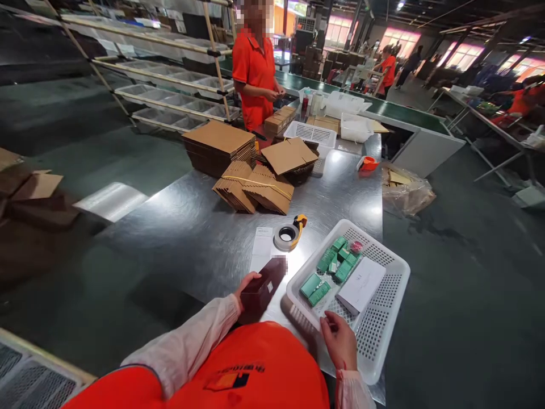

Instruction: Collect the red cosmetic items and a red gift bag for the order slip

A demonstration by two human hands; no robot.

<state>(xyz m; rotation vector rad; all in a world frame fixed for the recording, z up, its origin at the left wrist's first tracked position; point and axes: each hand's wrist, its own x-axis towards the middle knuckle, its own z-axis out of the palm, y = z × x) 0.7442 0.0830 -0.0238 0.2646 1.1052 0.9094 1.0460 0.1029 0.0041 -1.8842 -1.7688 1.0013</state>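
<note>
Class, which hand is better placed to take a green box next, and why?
Probably the right hand: it looks empty, near the green boxes in the white basket; the left hand holds a dark box.

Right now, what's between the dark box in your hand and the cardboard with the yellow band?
The head view shows a tape dispenser and white paper on the table between the dark box and that cardboard.

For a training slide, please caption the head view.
Left hand holding a dark box, right hand at a white basket with green boxes.
</note>
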